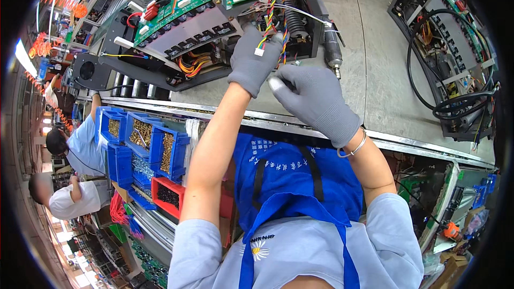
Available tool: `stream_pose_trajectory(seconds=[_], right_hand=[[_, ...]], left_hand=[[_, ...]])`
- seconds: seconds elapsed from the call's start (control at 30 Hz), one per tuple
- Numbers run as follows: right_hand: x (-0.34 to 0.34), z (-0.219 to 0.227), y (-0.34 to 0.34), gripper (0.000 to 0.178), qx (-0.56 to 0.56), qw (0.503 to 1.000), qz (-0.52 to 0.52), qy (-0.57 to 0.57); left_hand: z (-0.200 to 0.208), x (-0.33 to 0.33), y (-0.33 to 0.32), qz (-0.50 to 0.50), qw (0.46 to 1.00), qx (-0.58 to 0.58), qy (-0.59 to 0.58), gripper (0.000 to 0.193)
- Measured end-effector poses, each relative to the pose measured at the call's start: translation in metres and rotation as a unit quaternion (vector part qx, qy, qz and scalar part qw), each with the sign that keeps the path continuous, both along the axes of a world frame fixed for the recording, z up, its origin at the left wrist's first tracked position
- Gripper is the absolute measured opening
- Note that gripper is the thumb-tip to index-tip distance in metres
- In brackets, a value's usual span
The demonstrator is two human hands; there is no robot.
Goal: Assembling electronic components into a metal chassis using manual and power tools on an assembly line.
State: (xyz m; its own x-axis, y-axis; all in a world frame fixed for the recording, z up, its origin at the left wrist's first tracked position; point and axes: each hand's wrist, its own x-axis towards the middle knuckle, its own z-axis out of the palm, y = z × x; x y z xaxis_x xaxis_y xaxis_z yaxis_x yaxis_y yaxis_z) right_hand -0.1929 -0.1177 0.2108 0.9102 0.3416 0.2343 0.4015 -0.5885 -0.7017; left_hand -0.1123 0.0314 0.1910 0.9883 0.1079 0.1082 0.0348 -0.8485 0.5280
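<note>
Both forearms enter from the lower edge, bare from short light-blue sleeves, and rise toward centre frame. Left hand [253,60], grey-gloved, is raised highest, fingers curled closed in a pinch. Right hand [316,101], grey-gloved, sits just beside and below it, fingers bent inward toward the left. Right wrist carries a thin metal bangle [353,149].

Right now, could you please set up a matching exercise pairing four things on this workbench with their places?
Things:
1. twisted multicoloured wire bundle with white plug
2. blue plastic bins of brass screws
3. coiled black cable
4. green circuit board

Places:
A. far right, by the second open machine
B. pinched by the grey-gloved left hand
C. atop the open machine ahead
D. below the bench edge, left

Pairs: 1-B, 2-D, 3-A, 4-C
</note>
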Motion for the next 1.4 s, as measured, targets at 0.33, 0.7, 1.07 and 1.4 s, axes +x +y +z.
stream_pose_trajectory(seconds=[0.33, 0.7, 1.07, 1.4], right_hand=[[0.051, -0.015, 0.011, 0.021, 0.293, 0.947, -0.031, -0.131], [0.088, -0.029, 0.047, 0.024, -0.094, 0.982, -0.052, -0.158], [0.213, -0.106, 0.093, 0.027, 0.006, 0.997, 0.075, -0.005], [0.368, -0.178, 0.056, 0.035, -0.037, 0.986, 0.113, -0.115]], left_hand=[[-0.045, 0.008, -0.004, -0.033, 0.675, -0.737, -0.018, 0.026], [-0.044, -0.039, -0.006, -0.013, 0.877, -0.454, -0.154, 0.046], [-0.034, -0.101, -0.003, 0.074, 0.899, -0.428, -0.055, 0.052], [-0.045, -0.099, -0.015, 0.041, 0.875, -0.483, -0.005, 0.047]])
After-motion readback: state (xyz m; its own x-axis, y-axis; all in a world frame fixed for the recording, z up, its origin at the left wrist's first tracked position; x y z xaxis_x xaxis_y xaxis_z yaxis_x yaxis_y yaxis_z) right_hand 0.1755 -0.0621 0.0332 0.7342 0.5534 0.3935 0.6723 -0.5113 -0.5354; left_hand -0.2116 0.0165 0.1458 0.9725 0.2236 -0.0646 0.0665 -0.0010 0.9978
